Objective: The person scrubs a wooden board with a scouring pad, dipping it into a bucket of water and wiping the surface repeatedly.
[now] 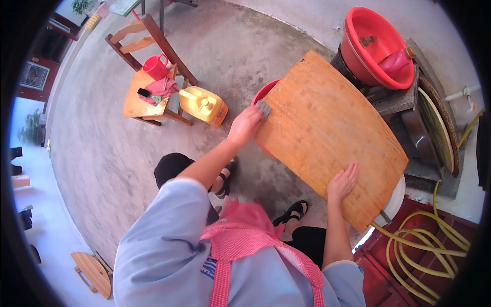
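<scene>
A large wooden board (326, 126) lies in front of me, over a red basin (264, 92) that shows at its far left edge and a white round vessel (397, 197) at its lower right. My left hand (245, 126) presses a grey scouring pad (264, 109) against the board's left edge. Flat on the board near its front edge rests my right hand (344, 181), fingers extended and holding nothing. The board's surface looks damp and has darker marks.
A wooden chair (134, 92) holds a red mug (155, 67), a pink cloth (165, 87) and a brush (145, 93). Beside it stands a yellow jug (203, 105). Red basins (351, 50) with a pink bottle (395, 63) stand upper right; a coiled yellow hose (401, 245) lies lower right.
</scene>
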The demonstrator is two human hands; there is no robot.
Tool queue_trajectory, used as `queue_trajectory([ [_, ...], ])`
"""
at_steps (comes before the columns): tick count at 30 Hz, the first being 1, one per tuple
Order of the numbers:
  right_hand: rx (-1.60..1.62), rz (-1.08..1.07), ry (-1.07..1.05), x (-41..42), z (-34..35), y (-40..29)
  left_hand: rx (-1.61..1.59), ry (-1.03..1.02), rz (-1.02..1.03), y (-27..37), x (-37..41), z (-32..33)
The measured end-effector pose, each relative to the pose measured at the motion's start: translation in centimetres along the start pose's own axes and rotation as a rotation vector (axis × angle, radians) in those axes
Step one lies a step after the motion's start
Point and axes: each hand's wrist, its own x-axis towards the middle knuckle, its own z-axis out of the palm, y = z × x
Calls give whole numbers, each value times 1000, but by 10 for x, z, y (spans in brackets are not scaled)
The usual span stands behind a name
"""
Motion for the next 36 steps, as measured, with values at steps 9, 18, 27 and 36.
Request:
queue_trajectory([
  [9,-12,-19,-19,1,2,-2,28,-35,-54,-7,45,8],
  [18,-23,5,15,-1,6,3,1,17,-39,-14,-8,1],
  [27,-31,3,59,-1,-1,-5,-333,15,222,125,-63,79],
  [36,-16,44,35,-1,-1,-8,-88,184,-140,51,-58,38],
])
